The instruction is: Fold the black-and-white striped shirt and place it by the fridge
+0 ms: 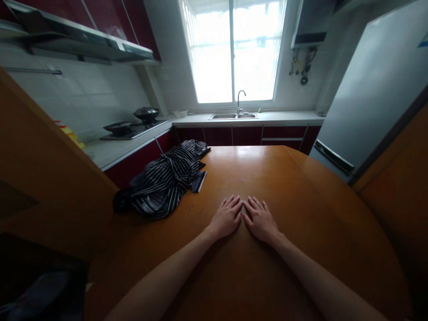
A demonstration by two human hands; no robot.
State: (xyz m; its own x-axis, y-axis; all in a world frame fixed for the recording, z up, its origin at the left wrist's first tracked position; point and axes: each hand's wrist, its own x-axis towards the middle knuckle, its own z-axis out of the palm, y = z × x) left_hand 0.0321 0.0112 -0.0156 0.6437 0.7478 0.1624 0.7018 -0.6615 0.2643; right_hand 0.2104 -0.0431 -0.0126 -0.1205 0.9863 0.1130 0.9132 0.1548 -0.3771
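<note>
Both of my hands lie flat on a brown wooden table (254, 276), palms down. The fingers of my left hand (227, 217) are stretched out and slightly spread, with nothing held. My right hand (261, 219) mirrors it, open, its fingertips nearly meeting those of the left. To the left of my hands, a heap of black-and-white striped clothing (174, 174) lies crumpled on the table's far left part. A dark piece with a pale edge (199, 182) sticks out from the heap's right side.
Beyond the table, a counter holds a sink (224, 116) with a tall faucet (239, 101) under a bright window. At the left, a lidded pan (146, 113) and another pan (118, 128) stand on a stove below a range hood (100, 44). A fridge (371, 89) stands at the right.
</note>
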